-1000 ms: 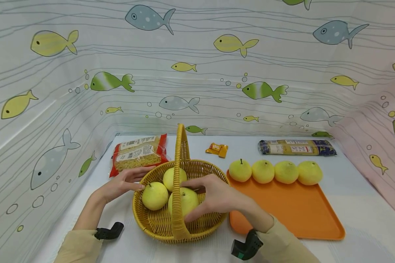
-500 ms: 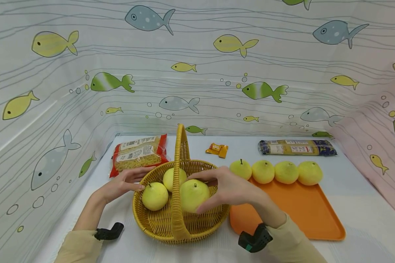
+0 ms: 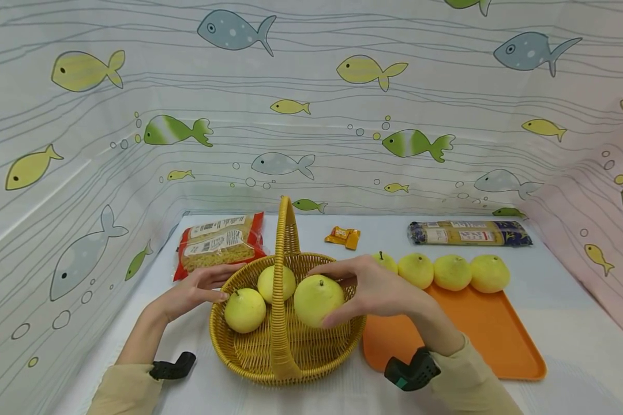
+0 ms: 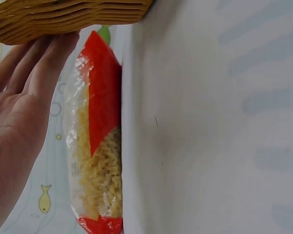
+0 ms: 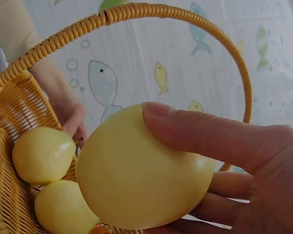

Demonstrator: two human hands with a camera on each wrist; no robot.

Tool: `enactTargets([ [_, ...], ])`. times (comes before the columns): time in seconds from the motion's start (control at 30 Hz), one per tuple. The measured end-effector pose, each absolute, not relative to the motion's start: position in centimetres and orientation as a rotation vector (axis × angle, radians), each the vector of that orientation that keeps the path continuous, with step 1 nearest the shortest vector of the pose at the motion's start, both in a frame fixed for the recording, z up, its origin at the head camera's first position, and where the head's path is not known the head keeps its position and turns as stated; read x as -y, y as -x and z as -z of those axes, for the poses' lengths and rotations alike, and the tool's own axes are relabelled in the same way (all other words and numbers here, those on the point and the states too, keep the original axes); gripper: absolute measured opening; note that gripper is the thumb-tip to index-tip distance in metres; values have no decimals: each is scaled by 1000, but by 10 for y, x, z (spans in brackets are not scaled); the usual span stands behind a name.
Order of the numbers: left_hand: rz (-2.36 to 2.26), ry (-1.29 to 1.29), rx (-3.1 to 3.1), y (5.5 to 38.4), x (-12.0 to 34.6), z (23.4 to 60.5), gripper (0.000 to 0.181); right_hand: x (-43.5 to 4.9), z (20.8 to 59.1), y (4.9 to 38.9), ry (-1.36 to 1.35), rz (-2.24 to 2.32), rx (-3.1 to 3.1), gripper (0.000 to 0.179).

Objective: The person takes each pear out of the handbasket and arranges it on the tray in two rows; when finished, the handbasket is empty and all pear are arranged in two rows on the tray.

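In the head view, the pear (image 3: 316, 302) has shifted rightward in the right hand's (image 3: 376, 291) grip, over the basket (image 3: 311, 349). Left wrist view: the left hand (image 4: 24, 107), fingers extended, touches the basket (pasta bag (image 4: 100, 141) alongside). Right wrist view: thumb and fingers pinch the pear.

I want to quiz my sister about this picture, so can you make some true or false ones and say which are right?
1. The right hand holds a pale yellow fruit. True.
2. The left hand is lifting a fruit. False: it rests against the left side of the basket.
3. Four yellow fruits line up along the far end of the orange tray. True.
4. Five more fruits sit in the basket. False: besides the held one, there are two fruits in it.
5. The pasta bag is on the tray. False: it lies beyond the basket, to the left.
6. A long packet lies beyond the tray. True.
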State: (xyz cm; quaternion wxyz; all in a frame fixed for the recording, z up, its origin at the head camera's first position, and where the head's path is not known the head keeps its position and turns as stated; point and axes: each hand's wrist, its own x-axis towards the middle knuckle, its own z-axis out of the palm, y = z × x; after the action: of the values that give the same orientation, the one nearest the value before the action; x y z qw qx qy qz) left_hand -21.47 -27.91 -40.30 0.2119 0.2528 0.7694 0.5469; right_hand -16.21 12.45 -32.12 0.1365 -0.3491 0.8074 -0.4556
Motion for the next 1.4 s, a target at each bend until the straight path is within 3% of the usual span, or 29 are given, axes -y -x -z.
enactTargets([
  [0.53,-1501,-684,-2157,213,280,402,63,-137,323,173,1052,1351,-2364,68],
  [1.4,-1543,-700,-2098,216,280,405,61,-158,320,183,885,1380,-2432,73],
])
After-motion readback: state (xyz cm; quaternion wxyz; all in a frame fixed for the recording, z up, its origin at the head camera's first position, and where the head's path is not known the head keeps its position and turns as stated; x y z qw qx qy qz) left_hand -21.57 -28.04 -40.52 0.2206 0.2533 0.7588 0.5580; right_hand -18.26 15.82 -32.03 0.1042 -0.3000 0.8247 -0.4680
